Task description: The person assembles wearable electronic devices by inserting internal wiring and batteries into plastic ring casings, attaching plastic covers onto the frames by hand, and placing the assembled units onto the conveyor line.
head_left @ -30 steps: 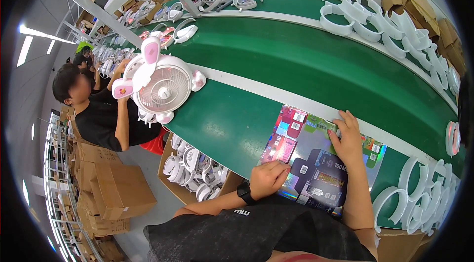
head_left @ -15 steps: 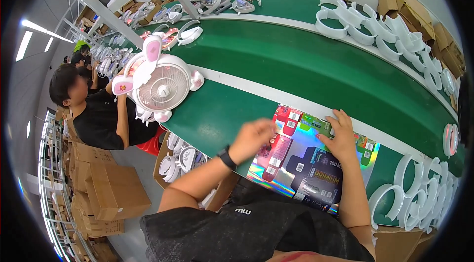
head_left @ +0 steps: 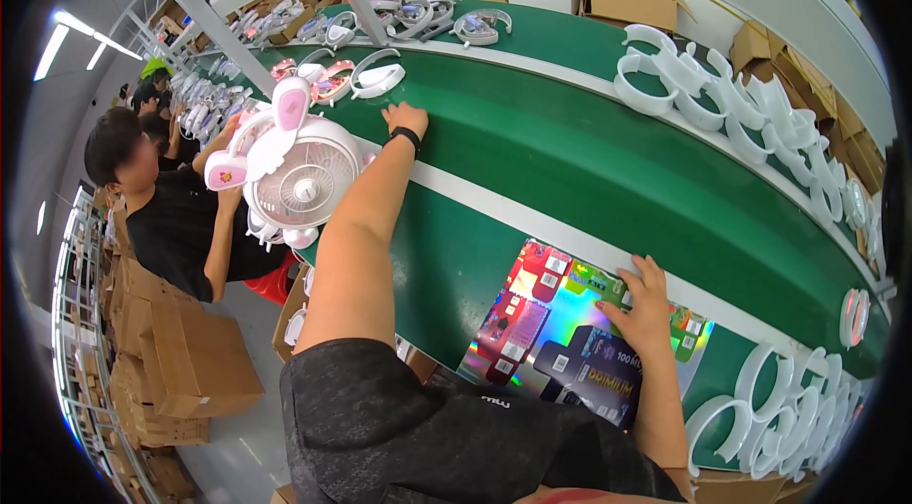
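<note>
My left arm is stretched out over the green conveyor belt, and my left hand (head_left: 407,116) is just short of a white curved handle part (head_left: 378,80) lying there. Its fingers look loosely bent and apart, with nothing visible in them. Flat on a shiny printed cardboard sheet (head_left: 565,300) rests my right hand (head_left: 642,306), fingers spread near its far right edge. The sheet has red, green and dark printed panels. Left of my outstretched arm stands a white and pink fan (head_left: 306,176) with rabbit ears.
White curved plastic pieces (head_left: 760,418) are piled at the near right, with more arches (head_left: 684,76) along the far ledge. A round white and pink part (head_left: 854,318) sits at the belt's right. A co-worker (head_left: 180,209) works at the left, with cardboard boxes (head_left: 204,361) behind.
My left hand has left the printed sheet and reached far forward and left over the belt. My right hand stays on the sheet. The view has shifted slightly.
</note>
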`<state>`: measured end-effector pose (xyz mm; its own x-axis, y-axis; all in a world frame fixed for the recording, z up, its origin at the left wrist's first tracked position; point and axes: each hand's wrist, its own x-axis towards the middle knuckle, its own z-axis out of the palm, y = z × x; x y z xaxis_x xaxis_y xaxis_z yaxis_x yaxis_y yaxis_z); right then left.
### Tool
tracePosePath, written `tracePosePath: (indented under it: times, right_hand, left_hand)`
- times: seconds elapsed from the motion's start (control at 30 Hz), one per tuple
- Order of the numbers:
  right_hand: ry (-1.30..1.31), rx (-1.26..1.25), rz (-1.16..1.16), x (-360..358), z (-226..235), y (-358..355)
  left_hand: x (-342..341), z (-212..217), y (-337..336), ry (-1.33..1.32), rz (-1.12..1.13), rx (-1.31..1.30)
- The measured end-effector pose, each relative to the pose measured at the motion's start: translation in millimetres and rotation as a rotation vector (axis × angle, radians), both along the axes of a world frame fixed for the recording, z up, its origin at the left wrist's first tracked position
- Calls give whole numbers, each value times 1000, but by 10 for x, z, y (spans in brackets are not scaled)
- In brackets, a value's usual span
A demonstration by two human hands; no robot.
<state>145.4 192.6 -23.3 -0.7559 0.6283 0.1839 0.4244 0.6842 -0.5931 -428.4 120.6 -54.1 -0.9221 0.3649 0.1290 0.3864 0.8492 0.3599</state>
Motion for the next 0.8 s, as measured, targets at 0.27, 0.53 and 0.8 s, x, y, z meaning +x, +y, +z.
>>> tracePosePath:
  times: [0.27, 0.53, 0.8]
  right_hand:
    - [-19, 24, 15, -24, 13, 16]
    - [-34, 12, -2, -28, 38, 13]
    - [-41, 35, -28, -40, 24, 9]
  left_hand:
    - [-516, 128, 164, 86, 159, -23]
    - [-564, 217, 176, 59, 150, -240]
    - [709, 284, 866, 325, -352, -459]
